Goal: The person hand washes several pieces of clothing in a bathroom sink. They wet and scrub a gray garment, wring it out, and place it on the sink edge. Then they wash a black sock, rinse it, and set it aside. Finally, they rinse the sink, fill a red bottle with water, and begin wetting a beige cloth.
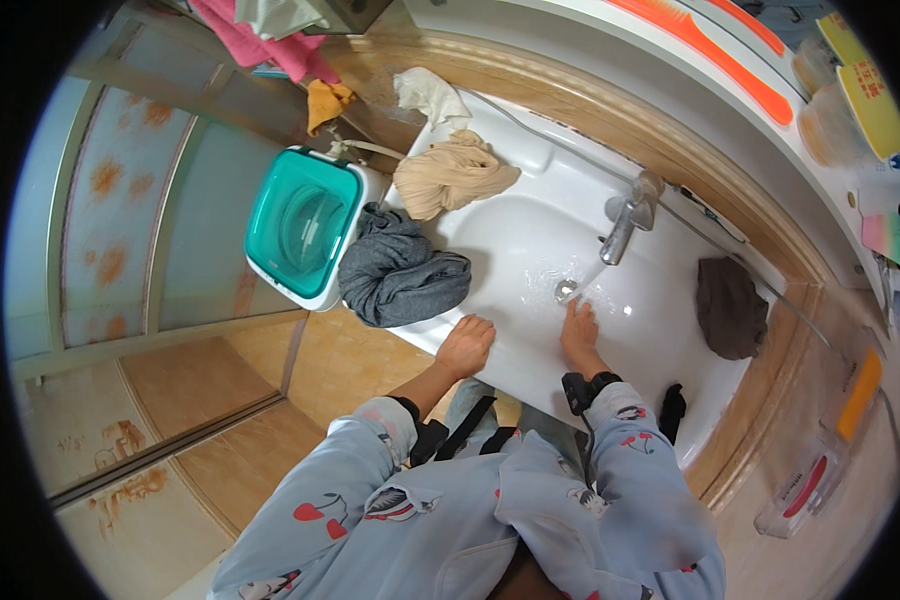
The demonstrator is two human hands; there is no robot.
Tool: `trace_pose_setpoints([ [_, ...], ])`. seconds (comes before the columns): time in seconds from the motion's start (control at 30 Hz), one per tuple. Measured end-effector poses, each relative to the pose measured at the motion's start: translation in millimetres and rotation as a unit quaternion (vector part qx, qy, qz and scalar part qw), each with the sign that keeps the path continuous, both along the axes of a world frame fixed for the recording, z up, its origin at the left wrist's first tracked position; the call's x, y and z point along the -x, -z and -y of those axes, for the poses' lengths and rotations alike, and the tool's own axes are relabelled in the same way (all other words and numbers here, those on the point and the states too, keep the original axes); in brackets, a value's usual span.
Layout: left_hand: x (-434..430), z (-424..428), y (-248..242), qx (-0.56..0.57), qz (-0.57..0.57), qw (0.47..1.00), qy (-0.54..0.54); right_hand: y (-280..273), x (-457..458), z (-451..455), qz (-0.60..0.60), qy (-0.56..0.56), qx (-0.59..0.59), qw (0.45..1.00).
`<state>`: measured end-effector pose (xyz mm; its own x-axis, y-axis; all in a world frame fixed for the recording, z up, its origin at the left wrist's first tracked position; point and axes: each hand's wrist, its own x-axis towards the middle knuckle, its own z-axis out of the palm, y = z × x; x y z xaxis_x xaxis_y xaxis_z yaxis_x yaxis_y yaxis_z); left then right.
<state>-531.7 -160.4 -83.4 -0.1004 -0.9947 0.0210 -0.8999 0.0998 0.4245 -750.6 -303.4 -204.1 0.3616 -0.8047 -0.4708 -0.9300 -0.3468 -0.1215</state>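
A white washbasin point(516, 225) lies before me, and water runs from its metal faucet point(622, 229) toward the round drain point(566, 290). My right hand point(580, 330) is low in the basin, its fingers stretched out at the stream beside the drain and holding nothing. On the basin's front rim rests my left hand point(467, 346), its fingers curled in and no object visible in it. Left of that hand, a bundled dark grey cloth point(405, 274) drapes over the rim. A twisted beige cloth point(454, 174) sits behind it on the basin's left corner.
A small washing machine point(304, 225) with a teal tub stands left of the basin. A brown cloth point(731, 307) and a black cloth point(673, 412) lie at the basin's right. A white cloth point(433, 96) hangs at the back corner. An orange comb point(720, 64) lies on the shelf above.
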Motion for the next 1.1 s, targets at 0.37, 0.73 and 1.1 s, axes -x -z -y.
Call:
trace_pose_setpoints([
  [0.37, 0.2, -1.1, 1.4, -0.005, 0.002, 1.000, 0.003, 4.8, 2.5, -2.5, 0.034, 0.014, -0.016, 0.999],
  [0.73, 0.9, 0.9, -2.2, -0.004, 0.009, 1.000, 0.005, 5.1, 2.1, -5.9, 0.034, 0.019, -0.005, 0.999],
  [1.1, 1.1, 1.0, -2.7, -0.003, 0.005, 1.000, 0.004, 5.4, -0.2, -7.1, 0.028, 0.020, -0.004, 0.999],
])
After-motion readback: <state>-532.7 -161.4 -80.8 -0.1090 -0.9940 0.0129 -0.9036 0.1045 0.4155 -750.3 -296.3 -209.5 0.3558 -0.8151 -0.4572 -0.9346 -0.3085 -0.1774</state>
